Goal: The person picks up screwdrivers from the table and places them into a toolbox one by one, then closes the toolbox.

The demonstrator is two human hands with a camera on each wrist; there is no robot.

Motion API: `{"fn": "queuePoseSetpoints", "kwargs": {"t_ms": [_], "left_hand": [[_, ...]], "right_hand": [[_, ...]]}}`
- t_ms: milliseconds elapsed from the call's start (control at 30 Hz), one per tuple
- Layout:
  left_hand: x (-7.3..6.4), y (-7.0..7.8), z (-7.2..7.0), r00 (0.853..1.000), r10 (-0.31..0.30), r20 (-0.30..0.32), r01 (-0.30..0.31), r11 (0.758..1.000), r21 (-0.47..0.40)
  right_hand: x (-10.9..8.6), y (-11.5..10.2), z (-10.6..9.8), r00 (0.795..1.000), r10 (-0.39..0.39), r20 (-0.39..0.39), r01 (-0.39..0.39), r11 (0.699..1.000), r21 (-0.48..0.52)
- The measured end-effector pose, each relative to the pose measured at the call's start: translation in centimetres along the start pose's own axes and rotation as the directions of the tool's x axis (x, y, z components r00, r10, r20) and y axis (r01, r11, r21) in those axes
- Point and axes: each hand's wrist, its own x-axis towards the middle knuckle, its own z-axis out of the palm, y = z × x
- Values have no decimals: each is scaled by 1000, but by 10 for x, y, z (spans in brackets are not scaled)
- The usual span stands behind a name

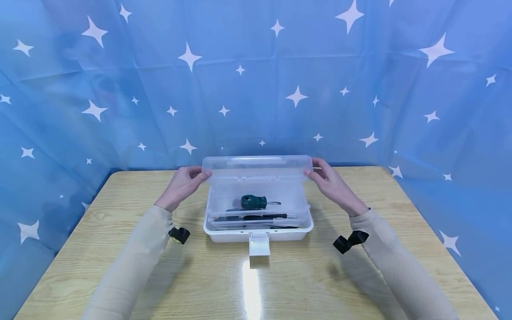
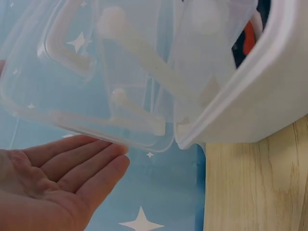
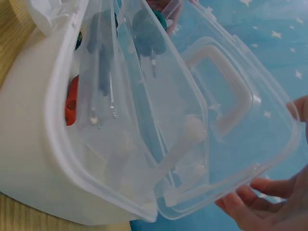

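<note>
A white toolbox (image 1: 221,237) with a clear lid (image 1: 256,166) stands on the table, its lid raised and its trays spread. My left hand (image 1: 185,184) holds the lid's left end, thumb at the front; in the left wrist view its fingers (image 2: 91,171) lie fairly straight along the lid's edge. At the other end my right hand (image 1: 330,184) holds the lid's right edge between thumb and fingers (image 3: 262,204). A stubby dark green screwdriver (image 1: 254,202) lies in the upper tray. Thin black-handled tools (image 1: 264,217) lie in the tray below.
A white latch (image 1: 259,245) hangs down at the toolbox front. Something red (image 3: 71,101) shows deep inside the toolbox in the right wrist view. Behind the wooden table (image 1: 192,284) hangs a blue curtain (image 1: 240,120) with white stars.
</note>
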Motion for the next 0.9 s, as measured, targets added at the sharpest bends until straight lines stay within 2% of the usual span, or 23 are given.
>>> {"fn": "queuePoseSetpoints", "kwargs": {"t_ms": [200, 367, 467, 667, 900], "left_hand": [[5, -7, -1, 997, 12, 70, -7, 997, -71], [7, -16, 0, 993, 28, 118, -14, 993, -118], [8, -22, 1, 987, 64, 148, -44, 990, -130], [12, -32, 4, 975, 110, 191, -78, 983, -168], [12, -40, 9, 966, 144, 213, -105, 977, -184]], "right_hand": [[3, 8, -1, 999, -23, 25, 22, 998, 63], [5, 19, 0, 995, -74, 66, 66, 990, 124], [4, 26, 1, 992, -95, 86, 81, 986, 148], [0, 35, 4, 990, -113, 86, 103, 988, 119], [-2, 45, 12, 987, -151, 61, 145, 985, 97]]}}
